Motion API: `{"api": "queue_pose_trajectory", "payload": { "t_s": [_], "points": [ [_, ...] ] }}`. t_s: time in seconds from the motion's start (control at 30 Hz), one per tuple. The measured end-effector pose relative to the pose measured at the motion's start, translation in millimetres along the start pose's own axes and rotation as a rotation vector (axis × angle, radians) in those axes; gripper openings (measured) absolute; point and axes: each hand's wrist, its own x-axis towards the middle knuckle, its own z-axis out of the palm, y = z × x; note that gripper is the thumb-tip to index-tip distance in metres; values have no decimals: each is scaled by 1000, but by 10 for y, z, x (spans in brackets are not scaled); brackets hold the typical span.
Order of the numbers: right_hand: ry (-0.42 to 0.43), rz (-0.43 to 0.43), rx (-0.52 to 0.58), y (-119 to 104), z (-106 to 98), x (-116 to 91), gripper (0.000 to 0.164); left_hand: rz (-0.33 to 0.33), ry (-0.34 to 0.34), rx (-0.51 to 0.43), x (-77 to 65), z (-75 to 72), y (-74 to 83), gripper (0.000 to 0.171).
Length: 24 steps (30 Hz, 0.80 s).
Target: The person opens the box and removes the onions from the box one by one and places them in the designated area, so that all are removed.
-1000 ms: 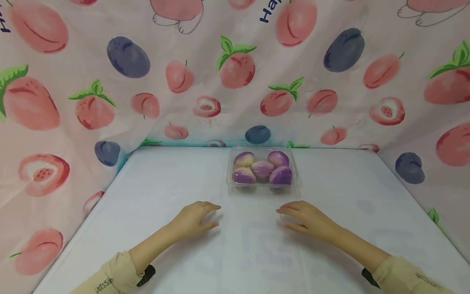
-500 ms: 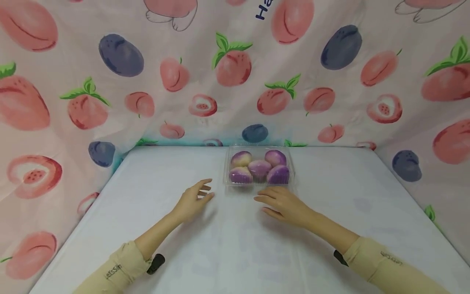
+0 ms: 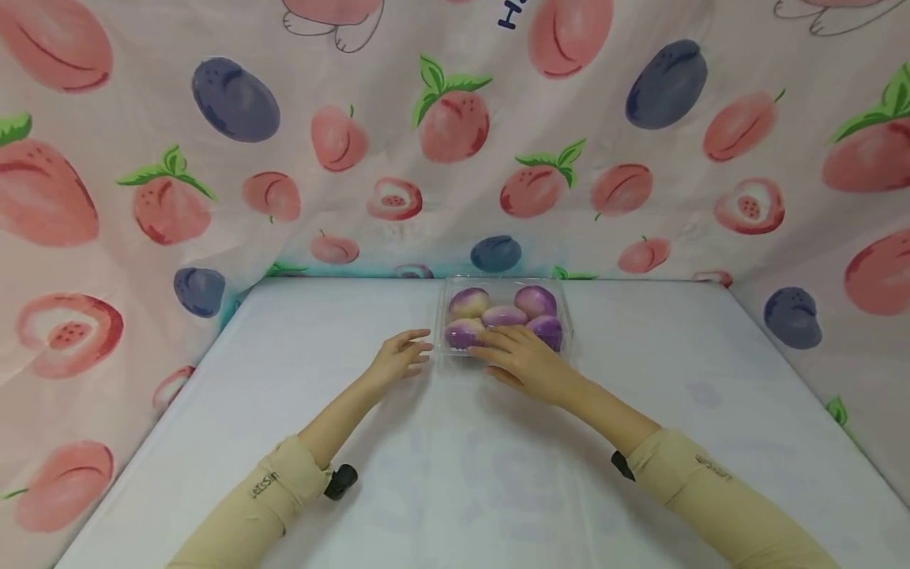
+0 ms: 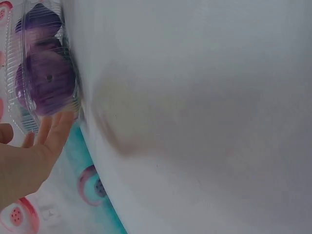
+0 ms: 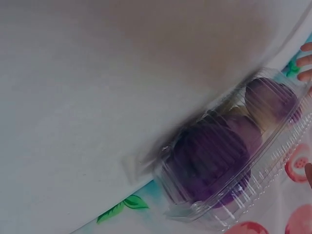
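Note:
A clear plastic clamshell box (image 3: pixel 506 291) stands near the back of the table, with several rounded purple-and-cream pieces (image 3: pixel 536 301) inside; their kind I cannot tell. The left hand (image 3: pixel 395 361) reaches in at the box's left side, fingers loosely extended. In the left wrist view, that hand (image 4: pixel 30 158) has its fingertips close by the end of the box (image 4: pixel 24 109); contact is unclear. The right hand (image 3: pixel 532 363) is at the box's front, its fingers covering part of it in the head view. The right wrist view shows the box (image 5: pixel 265 168) tilted across the frame, with fingers at the right edge.
A white cloth covers the table (image 3: pixel 455 474). Behind it and at the sides hangs a curtain (image 3: pixel 597 253) printed with peaches and blue fruit, meeting the back edge just beyond the box. Dark devices (image 3: pixel 341 481) sit under both wrists.
Both hands have moved forward to the box, the right one also leftward until its fingers overlap the box's front in the head view. The box appears not to have moved on the table.

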Motion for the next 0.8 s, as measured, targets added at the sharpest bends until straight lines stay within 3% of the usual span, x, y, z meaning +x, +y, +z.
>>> {"api": "queue_pose_trajectory", "payload": {
  "t_s": [0.23,0.57,0.8],
  "points": [
    [-33,68,-20,-2,103,194,39,-60,26,-135,67,88,-11,45],
    [-250,280,-1,-30,327,436,41,-170,99,-403,176,211,-28,49],
    [-326,309,31,-41,458,547,48,-182,99,-445,181,240,-96,49]
  ]
}}
